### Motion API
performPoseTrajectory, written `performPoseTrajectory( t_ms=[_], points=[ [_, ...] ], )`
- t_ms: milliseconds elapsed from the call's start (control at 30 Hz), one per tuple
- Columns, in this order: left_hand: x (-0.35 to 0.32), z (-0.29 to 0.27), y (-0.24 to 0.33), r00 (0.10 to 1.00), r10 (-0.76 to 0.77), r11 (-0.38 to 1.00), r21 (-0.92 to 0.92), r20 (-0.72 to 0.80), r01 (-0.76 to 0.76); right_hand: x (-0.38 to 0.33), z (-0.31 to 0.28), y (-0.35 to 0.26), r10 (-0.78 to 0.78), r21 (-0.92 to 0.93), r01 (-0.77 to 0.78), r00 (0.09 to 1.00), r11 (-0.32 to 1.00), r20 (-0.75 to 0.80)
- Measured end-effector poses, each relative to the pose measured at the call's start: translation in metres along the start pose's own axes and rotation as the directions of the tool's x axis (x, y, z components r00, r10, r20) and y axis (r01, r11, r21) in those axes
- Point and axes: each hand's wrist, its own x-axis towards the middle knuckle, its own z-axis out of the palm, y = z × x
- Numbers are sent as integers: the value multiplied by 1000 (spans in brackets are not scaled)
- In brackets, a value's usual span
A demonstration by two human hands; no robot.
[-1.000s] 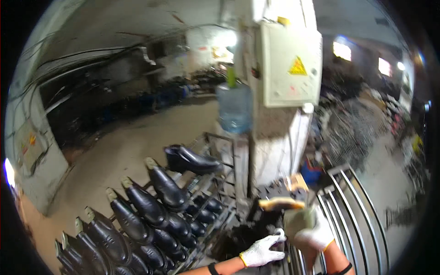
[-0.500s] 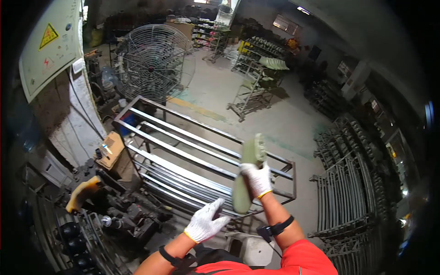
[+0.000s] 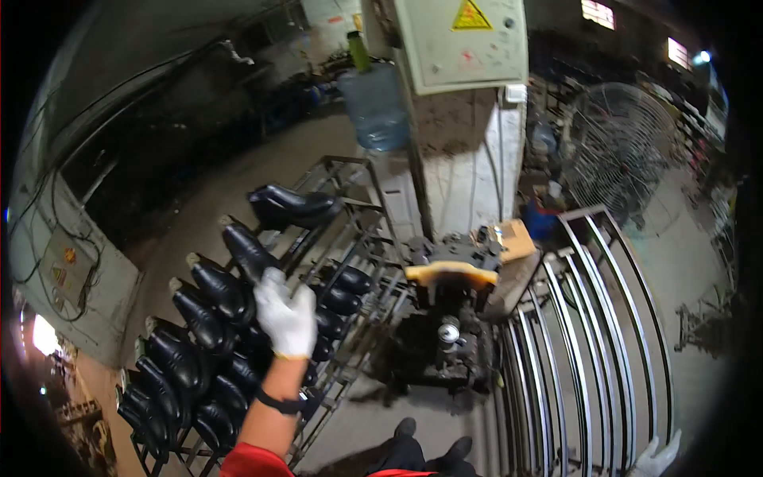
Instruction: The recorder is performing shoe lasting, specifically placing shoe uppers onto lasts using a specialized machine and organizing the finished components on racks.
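Observation:
My left hand (image 3: 286,316), in a white knitted glove, reaches up over a rack at the left. Its thumb stands apart from its fingers, and the fingertips are at the toe of a black shoe (image 3: 248,251); whether they touch cannot be told. Several more black shoes sit in slanting rows on the rack (image 3: 330,397), pale pieces showing at their heel ends. Another black shoe (image 3: 294,208) lies across the rack's top. At the lower right edge, my gloved right hand (image 3: 656,459) has its fingers apart by the end of a metal-barred rack (image 3: 592,350), holding nothing visible.
A dark machine (image 3: 449,334) with a yellowish curved pad stands between the two racks. Behind it are a cardboard box (image 3: 515,240), a pillar with a pale electrical cabinet (image 3: 465,48) and a blue water bottle (image 3: 377,107). A large caged fan (image 3: 620,151) stands far right.
The view has swung left, bringing the rack of black shoes in. My right hand no longer shows the green shoe-shaped piece. My left hand has moved from the barred rack to the shoes.

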Motion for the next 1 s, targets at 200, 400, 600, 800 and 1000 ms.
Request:
performPoseTrajectory(
  t_ms=[200,400,600,800,1000],
  points=[
    [168,-19,-77,835,-532,749,383,-138,541,46,12,-257,-152,863,-231,932,449,329],
    [237,-45,-199,813,-548,825,-33,198,564,29,-67,-431,-618,989,-148,776,12,123],
    [91,-78,-121,627,-9,8,-627,779,779,-4,-80,-462,-851,316,-894,416,-318,321],
    [-169,-50,-20,575,-131,95,-567,808,818,15,-146,-494,-747,581,-713,616,-393,251],
    [-280,14,-26,394,355,650,-527,848,548,36,-91,-428,-589,563,-780,598,-273,544]
  ],
)
